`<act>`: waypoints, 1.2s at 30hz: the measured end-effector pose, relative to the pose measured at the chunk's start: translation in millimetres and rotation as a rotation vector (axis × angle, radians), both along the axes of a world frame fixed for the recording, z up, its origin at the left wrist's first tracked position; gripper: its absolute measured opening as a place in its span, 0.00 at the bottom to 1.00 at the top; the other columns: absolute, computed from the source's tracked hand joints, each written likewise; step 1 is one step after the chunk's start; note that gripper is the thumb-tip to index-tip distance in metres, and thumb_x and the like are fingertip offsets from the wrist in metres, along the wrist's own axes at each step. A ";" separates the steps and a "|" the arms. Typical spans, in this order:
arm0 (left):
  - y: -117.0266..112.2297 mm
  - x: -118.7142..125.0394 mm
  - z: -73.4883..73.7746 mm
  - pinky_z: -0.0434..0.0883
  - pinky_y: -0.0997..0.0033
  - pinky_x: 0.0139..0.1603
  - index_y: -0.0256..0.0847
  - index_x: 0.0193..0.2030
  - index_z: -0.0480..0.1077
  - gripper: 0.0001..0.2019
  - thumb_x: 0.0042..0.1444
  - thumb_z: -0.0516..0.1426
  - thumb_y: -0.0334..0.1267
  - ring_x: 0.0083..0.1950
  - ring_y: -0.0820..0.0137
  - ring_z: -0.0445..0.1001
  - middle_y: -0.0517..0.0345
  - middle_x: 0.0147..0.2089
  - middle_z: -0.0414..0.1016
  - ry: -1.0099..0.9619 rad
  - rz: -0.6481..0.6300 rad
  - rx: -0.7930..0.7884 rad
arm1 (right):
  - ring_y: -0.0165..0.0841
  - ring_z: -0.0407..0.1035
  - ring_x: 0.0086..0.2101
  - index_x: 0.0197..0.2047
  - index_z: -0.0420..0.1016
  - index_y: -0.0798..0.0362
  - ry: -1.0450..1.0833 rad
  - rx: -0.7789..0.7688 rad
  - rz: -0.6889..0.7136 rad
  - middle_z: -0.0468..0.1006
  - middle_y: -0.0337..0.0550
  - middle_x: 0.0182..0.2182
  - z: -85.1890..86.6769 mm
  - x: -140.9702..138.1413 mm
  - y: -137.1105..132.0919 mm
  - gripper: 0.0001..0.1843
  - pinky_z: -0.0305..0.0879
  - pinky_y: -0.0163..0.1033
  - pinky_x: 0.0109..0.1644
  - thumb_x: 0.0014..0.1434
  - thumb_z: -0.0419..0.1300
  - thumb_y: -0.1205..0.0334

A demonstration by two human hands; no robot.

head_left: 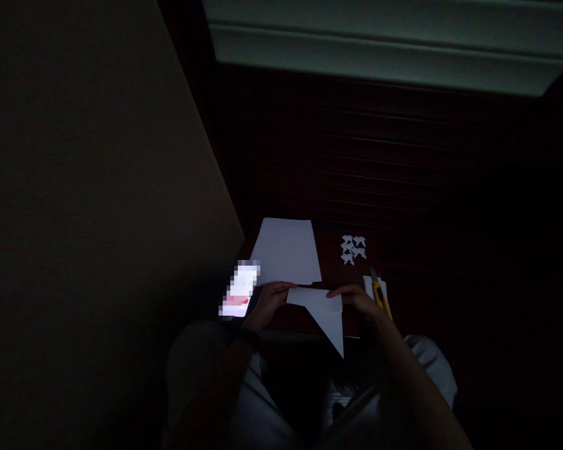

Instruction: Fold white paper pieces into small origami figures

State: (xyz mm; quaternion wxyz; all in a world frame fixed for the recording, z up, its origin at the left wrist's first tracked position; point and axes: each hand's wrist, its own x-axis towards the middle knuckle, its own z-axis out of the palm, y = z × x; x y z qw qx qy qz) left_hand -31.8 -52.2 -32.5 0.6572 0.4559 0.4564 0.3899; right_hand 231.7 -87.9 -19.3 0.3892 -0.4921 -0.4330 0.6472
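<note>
Between my two hands is a partly folded sheet of white paper (319,301), with a straight band along its top and a pointed triangular flap hanging down at the right. My left hand (273,299) pinches the band's left end. On the right end, my right hand (356,298) grips the paper with its fingers laid over the upper edge. The paper is just above the dark table's front edge, and its tip reaches past that edge towards my lap. Dim light hides the finer finger details.
A stack of white paper (287,250) lies beyond my hands. Left of it is a lit phone (240,289), its screen blurred. Several small folded paper pieces (353,249) sit at the right, near a yellow box cutter (380,295) on white paper. A wall (122,156) rises at the left.
</note>
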 end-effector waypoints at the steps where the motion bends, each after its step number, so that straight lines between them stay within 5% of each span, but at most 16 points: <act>1: -0.7 0.2 1.8 0.70 0.65 0.41 0.35 0.40 0.72 0.14 0.47 0.57 0.38 0.44 0.61 0.72 0.48 0.43 0.74 -0.025 0.006 0.001 | 0.33 0.69 0.29 0.33 0.78 0.55 0.003 -0.002 -0.008 0.78 0.42 0.28 -1.1 -0.4 -0.1 0.14 0.62 0.38 0.35 0.39 0.62 0.66; 5: -3.4 3.8 8.0 0.69 0.59 0.45 0.36 0.50 0.64 0.20 0.52 0.55 0.43 0.43 0.62 0.73 0.47 0.44 0.73 -0.187 0.019 0.004 | 0.34 0.69 0.30 0.33 0.78 0.54 0.086 -0.012 -0.179 0.78 0.42 0.30 -10.1 -2.5 0.4 0.13 0.63 0.39 0.37 0.39 0.63 0.64; 10: -4.5 14.2 9.1 0.68 0.60 0.48 0.33 0.39 0.68 0.16 0.49 0.58 0.44 0.42 0.63 0.74 0.47 0.41 0.74 -0.112 -0.036 0.024 | 0.33 0.69 0.34 0.35 0.77 0.52 0.212 0.040 -0.462 0.77 0.41 0.32 -19.2 0.4 0.6 0.14 0.65 0.38 0.39 0.41 0.64 0.64; 18: -13.0 31.8 23.9 0.68 0.65 0.43 0.34 0.43 0.70 0.20 0.49 0.57 0.47 0.45 0.61 0.71 0.47 0.45 0.73 -0.042 -0.140 0.087 | 0.39 0.68 0.40 0.37 0.76 0.52 0.229 0.081 -0.469 0.76 0.44 0.37 -11.7 -38.2 -15.3 0.14 0.64 0.43 0.45 0.44 0.63 0.61; 24: -9.7 42.0 17.6 0.69 0.67 0.36 0.31 0.40 0.72 0.21 0.43 0.61 0.46 0.35 0.62 0.74 0.48 0.38 0.76 -0.003 -0.115 0.039 | 0.37 0.69 0.36 0.38 0.77 0.52 -0.079 0.194 -0.409 0.77 0.42 0.32 -19.7 -59.6 -38.9 0.14 0.63 0.41 0.42 0.45 0.62 0.60; 27: -8.6 40.3 13.4 0.68 0.67 0.36 0.32 0.39 0.72 0.21 0.41 0.62 0.46 0.35 0.63 0.74 0.49 0.37 0.77 -0.005 -0.106 0.042 | 0.34 0.69 0.31 0.44 0.74 0.53 0.041 0.147 -0.264 0.76 0.39 0.26 -15.0 -55.9 -43.9 0.22 0.63 0.39 0.38 0.42 0.65 0.62; 30: -9.0 37.9 10.3 0.68 0.68 0.35 0.32 0.37 0.73 0.21 0.39 0.63 0.46 0.34 0.64 0.74 0.51 0.35 0.77 0.014 -0.167 0.051 | 0.35 0.69 0.37 0.53 0.65 0.48 0.309 0.136 -0.323 0.76 0.41 0.37 -7.1 -53.9 -41.7 0.32 0.63 0.40 0.43 0.42 0.66 0.62; 36: -7.7 37.2 -0.9 0.67 0.70 0.34 0.32 0.33 0.73 0.18 0.37 0.64 0.43 0.34 0.65 0.73 0.52 0.33 0.76 0.084 -0.297 0.083 | 0.39 0.70 0.38 0.39 0.74 0.54 0.377 -0.048 -0.293 0.76 0.47 0.37 -8.5 -50.2 -34.5 0.21 0.65 0.42 0.41 0.43 0.66 0.53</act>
